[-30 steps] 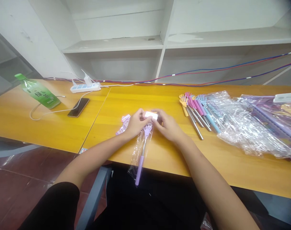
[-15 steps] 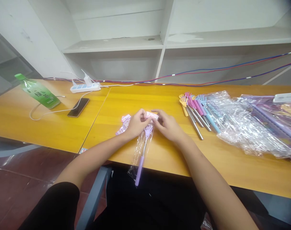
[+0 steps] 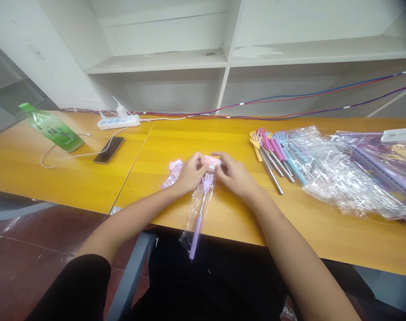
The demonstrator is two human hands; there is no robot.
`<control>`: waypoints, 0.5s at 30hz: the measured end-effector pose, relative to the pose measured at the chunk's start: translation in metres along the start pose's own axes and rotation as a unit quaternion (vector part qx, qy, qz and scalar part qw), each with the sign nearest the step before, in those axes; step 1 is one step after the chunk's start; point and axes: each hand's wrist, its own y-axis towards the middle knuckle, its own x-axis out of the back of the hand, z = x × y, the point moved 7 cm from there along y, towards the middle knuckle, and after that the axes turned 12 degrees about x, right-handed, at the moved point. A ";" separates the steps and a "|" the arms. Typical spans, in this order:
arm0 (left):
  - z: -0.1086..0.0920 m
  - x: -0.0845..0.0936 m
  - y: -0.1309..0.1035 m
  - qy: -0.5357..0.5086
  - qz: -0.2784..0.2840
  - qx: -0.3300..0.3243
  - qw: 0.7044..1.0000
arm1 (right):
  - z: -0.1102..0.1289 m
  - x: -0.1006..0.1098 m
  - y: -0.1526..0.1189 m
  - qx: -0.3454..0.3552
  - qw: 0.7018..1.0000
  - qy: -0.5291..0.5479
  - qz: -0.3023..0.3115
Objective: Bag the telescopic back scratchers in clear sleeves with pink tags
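A purple back scratcher [image 3: 196, 237] with a metal shaft lies inside a clear plastic bag [image 3: 191, 214], its handle hanging over the table's front edge. At the top of the bag is a pink printed card [image 3: 212, 163]. My left hand [image 3: 192, 171] pinches the card's left end between thumb and fingers. My right hand [image 3: 234, 173] grips the right end, its index finger stretched out above. Beside my left hand lie several pink and lilac printed cards [image 3: 172, 174], partly hidden by that hand.
Loose back scratchers [image 3: 272, 156] in several colours lie to the right, beside a heap of clear plastic bags [image 3: 346, 178] and a purple package [image 3: 390, 165]. A phone [image 3: 109, 150], a green bottle [image 3: 55, 128] and a power strip [image 3: 118, 122] occupy the left. Cables run along the back.
The right thumb has shifted off the card's front, so more of its printed face shows between my hands. The bagged back scratcher stays almost where it was.
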 end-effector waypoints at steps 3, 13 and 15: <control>-0.004 0.000 -0.001 0.013 -0.005 -0.008 1.000 | 0.000 0.000 0.000 -0.002 1.000 -0.002 0.000; -0.008 0.001 -0.004 0.002 -0.017 0.018 1.000 | -0.001 0.001 0.000 0.006 1.000 -0.010 -0.005; -0.007 0.001 -0.003 0.002 -0.018 0.021 1.000 | -0.001 0.001 0.000 0.008 1.000 -0.009 -0.005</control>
